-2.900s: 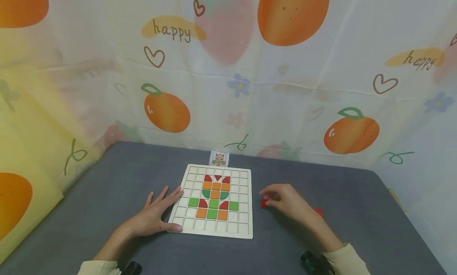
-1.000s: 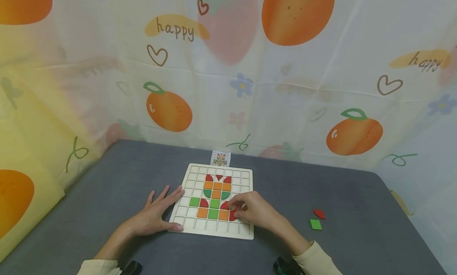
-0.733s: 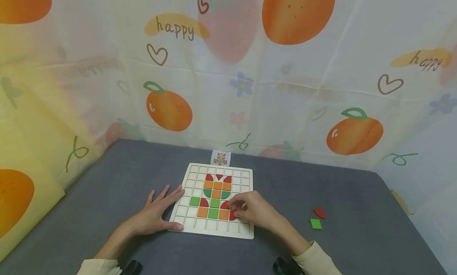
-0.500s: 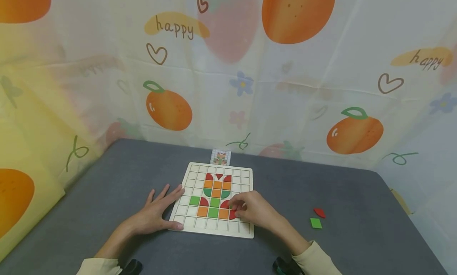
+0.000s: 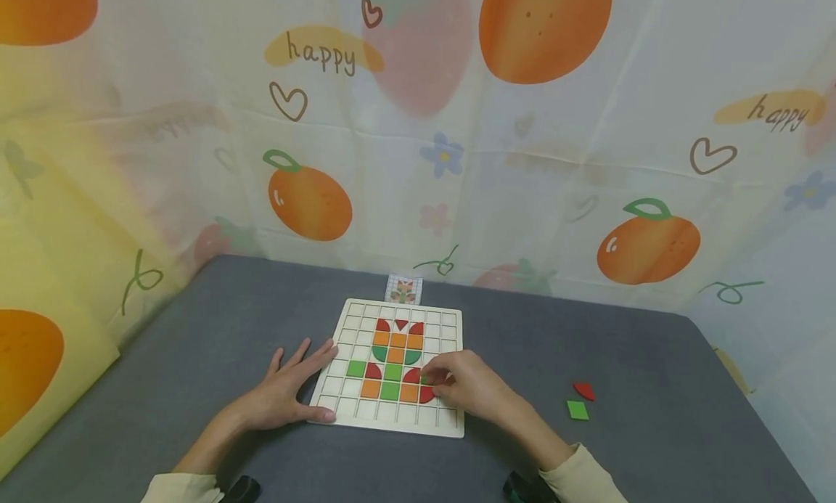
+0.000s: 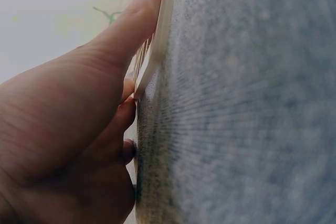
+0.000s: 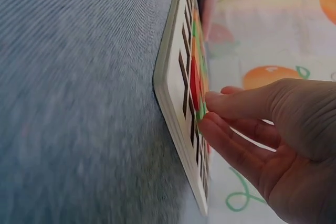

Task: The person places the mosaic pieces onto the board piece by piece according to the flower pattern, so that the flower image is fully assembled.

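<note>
A white grid board [image 5: 445,418] lies on the table, with red, orange and green tiles forming a pattern in its cells. My left hand [image 5: 277,398] is spread, its fingertips and thumb resting on the board's left edge; the left wrist view shows the thumb [image 6: 139,11] along that edge. My right hand [image 5: 477,387] is over the board's right side, fingertips just above a rounded red tile [image 5: 427,395] beside an orange tile [image 5: 409,393]. In the right wrist view, its thumb and fingers are slightly apart near the red tile [image 7: 195,83], and no tile shows between them.
To the right on the grey table [image 5: 653,416] lie a loose red tile [image 5: 584,392] and a green square tile [image 5: 578,411]. Behind the board is a small pattern card [image 5: 403,289]. A fruit-printed curtain [image 5: 522,198] hangs at the back.
My right hand has moved left from the table beside the board to over it. A red tile now lies in the lower right part of the pattern, and the fingertips have eased off it.
</note>
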The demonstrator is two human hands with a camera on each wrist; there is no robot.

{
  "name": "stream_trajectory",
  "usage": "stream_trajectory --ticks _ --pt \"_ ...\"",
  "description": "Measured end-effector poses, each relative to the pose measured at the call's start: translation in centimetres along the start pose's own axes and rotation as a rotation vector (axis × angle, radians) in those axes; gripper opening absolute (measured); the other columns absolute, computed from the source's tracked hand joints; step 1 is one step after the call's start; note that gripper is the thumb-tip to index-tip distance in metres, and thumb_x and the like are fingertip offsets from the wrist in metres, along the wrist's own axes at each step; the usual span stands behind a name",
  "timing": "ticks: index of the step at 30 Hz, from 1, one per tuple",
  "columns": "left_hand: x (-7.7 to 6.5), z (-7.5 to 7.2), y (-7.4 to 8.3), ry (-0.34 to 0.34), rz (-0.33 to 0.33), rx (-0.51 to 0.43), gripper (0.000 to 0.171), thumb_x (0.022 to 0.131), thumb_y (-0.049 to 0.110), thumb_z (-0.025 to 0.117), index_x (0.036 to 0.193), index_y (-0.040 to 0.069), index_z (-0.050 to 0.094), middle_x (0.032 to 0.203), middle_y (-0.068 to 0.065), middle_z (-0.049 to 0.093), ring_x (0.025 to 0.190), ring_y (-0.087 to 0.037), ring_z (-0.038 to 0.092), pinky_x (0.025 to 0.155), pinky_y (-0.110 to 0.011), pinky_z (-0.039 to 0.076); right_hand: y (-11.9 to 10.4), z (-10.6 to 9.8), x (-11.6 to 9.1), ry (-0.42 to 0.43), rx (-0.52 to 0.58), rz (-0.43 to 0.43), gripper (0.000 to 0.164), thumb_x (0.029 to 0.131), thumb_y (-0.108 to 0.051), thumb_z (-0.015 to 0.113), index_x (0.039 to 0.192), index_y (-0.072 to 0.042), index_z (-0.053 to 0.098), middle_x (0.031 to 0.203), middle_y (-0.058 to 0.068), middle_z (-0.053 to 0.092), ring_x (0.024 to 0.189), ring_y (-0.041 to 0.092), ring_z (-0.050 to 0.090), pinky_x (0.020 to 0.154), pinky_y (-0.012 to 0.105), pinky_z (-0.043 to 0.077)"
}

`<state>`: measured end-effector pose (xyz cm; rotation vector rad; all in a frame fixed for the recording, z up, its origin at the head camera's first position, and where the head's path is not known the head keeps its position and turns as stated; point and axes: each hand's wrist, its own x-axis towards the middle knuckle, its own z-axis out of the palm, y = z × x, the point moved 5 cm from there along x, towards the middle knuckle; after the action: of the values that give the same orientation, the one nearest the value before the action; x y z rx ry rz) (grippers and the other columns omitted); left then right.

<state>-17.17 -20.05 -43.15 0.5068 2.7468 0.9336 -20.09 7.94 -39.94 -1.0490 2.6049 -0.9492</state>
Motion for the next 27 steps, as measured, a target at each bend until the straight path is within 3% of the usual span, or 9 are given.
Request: stream_trajectory --ticks 7,15,21,27 --pt "0.0 0.0 0.1 0.002 0.006 0.001 0.107 0.069 0.056 0.081 0.154 0.011 0.032 0.16 -0.016 0.024 0.145 -0.051 0.003 0.106 -0.07 -0.011 1.2 -1.6 -1.8 0.024 -0.046 0.026 0.02 0.087 -0.002 0.071 0.107 -0.006 0.073 0.093 -0.001 0.07 0.079 0.006 0.059 0.071 0.026 0.053" --pt "-0.1 -0.1 0.1 -0.002 0.001 -0.006 0.107 0.07 0.055 0.081 0.154 0.011 0.033 0.16 -0.016 0.024 0.145 -0.051 0.004 0.105 -0.071 -0.01 4.4 -4.2 -4.1 0.053 -0.087 0.088 0.026 0.083 0.0 0.074 0.108 -0.007 0.072 0.096 -0.002 0.07 0.083 0.007 0.062 0.073 0.028 0.055" --pt "-0.1 -0.2 0.2 0.001 0.007 -0.011 0.106 0.07 0.054 0.081 0.154 0.01 0.033 0.16 -0.017 0.024 0.145 -0.051 0.003 0.105 -0.071 -0.011 6.3 -6.7 -6.5 0.092 -0.101 0.081 0.029 0.082 0.003 0.075 0.11 -0.002 0.071 0.097 0.004 0.071 0.084 0.014 0.066 0.071 0.028 0.056" --pt "0.0 0.0 0.2 0.006 0.014 -0.009 0.106 0.069 0.054 0.082 0.153 0.01 0.033 0.159 -0.017 0.025 0.145 -0.052 0.004 0.105 -0.071 -0.01 8.6 -8.8 -9.3 0.061 -0.072 0.16 0.032 0.083 0.005 0.071 0.114 0.001 0.068 0.105 0.011 0.07 0.094 0.028 0.068 0.074 0.029 0.057"
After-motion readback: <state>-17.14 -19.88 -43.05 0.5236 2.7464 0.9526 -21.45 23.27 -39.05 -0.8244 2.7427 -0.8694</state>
